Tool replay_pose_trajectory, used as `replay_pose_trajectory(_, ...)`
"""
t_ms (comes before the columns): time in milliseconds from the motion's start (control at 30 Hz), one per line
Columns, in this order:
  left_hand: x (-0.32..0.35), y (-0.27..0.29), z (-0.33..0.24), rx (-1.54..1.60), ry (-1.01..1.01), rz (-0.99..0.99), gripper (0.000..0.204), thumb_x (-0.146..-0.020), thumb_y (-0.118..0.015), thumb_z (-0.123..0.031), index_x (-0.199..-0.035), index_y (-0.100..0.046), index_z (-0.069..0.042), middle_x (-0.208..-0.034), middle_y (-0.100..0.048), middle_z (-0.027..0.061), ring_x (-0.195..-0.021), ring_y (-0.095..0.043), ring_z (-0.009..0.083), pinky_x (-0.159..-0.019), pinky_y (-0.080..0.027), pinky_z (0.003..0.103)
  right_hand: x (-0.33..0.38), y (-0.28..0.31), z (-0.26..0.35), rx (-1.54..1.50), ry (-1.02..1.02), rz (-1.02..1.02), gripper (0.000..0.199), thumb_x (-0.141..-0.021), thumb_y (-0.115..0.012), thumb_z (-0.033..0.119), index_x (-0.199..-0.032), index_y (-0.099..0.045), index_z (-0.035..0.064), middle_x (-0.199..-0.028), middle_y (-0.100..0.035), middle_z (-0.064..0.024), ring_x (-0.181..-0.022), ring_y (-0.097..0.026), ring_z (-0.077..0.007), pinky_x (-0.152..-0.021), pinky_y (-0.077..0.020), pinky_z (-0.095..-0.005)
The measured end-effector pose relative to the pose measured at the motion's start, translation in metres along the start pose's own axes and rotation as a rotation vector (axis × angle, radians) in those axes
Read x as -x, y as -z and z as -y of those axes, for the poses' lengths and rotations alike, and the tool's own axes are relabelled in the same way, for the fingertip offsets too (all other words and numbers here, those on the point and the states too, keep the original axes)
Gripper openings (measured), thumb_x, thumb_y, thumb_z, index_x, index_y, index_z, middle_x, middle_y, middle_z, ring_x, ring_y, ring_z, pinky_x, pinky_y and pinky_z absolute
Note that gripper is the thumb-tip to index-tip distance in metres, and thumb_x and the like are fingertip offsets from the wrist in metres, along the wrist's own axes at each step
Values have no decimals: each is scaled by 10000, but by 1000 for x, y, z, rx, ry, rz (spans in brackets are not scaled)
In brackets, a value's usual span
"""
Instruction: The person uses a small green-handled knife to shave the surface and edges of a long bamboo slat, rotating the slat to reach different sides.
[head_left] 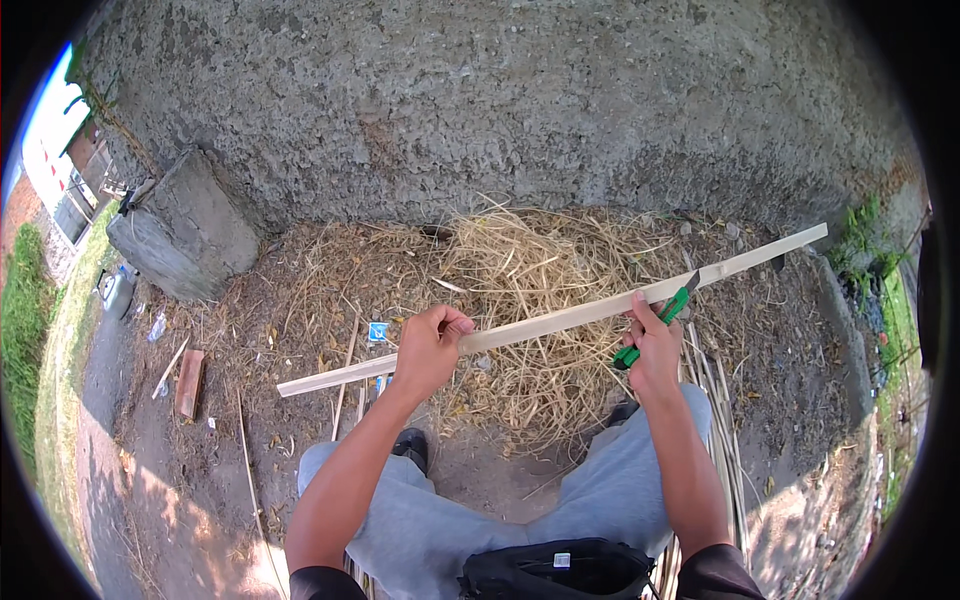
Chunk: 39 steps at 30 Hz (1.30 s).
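A long, flat, pale bamboo strip (565, 318) lies slantwise in front of me, its right end higher in the picture. My left hand (430, 348) is closed around its left part, thumb and fingers pinched together. In my right hand (652, 350) is a green utility knife (672, 306) with its dark blade out, pointing up and crossing the strip. The fingers of that hand also touch the strip, and the thumb lies along it. Below the strip a heap of curly bamboo shavings (530, 270) covers the ground between my feet and the wall.
A rough grey wall (520, 110) rises behind the shavings. At left stand a concrete block (190, 230) and a reddish brick (189, 384). Several thin strips (728, 440) lie beside my right leg. A black bag (555, 572) rests at my lap. A small blue packet (378, 332) lies near my left hand.
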<state>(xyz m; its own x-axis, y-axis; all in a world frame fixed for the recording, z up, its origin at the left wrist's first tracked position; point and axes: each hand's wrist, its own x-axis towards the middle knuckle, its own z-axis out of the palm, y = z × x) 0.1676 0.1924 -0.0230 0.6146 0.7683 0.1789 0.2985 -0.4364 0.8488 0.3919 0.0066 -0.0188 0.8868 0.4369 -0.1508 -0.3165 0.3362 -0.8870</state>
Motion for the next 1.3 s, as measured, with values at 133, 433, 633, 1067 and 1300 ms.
replay_pose_trajectory(133,1,-1,3,14,15,16,124,-928,-620,-70,-849,-659,18,-750,-676,61,-665,-573,106,-610,-458,280,-3,1,-2,14,7,-13,136,-899,-710,168,-859,-605,90,-712,-546,20,-500,-355,-42,-493,-348,-248)
replay_pose_trajectory(433,5,1,8,111,67,38,127,-960,-591,-85,-897,-626,20,-769,-655,61,-688,-621,105,-616,-474,258,-8,0,-2,-17,23,-48,145,-893,-716,159,-837,-586,125,-714,-561,20,-495,-357,-41,-483,-351,-241)
replay_pose_trajectory(633,-8,30,8,259,75,-148,111,-945,-610,-66,-945,-610,45,-774,-655,73,-630,-651,137,-602,-531,263,-14,8,0,-69,-5,-81,191,-878,-739,167,-840,-556,125,-723,-558,10,-524,-389,-47,-487,-356,-248)
replay_pose_trajectory(1067,9,52,15,-311,-145,-174,884,-744,-824,-293,-1466,-354,-92,-1427,-459,181,-1317,-459,344,-1073,-387,454,-20,20,11,-55,27,-130,176,-883,-728,196,-861,-574,114,-732,-583,-3,-531,-390,-56,-500,-353,-249)
replay_pose_trajectory(1300,18,46,14,-584,-278,22,837,-717,-827,-228,-1426,-399,-111,-1360,-516,173,-1279,-465,392,-1062,-392,468,-28,26,14,-108,32,-148,161,-892,-712,199,-880,-586,100,-726,-560,1,-517,-365,-55,-491,-350,-243)
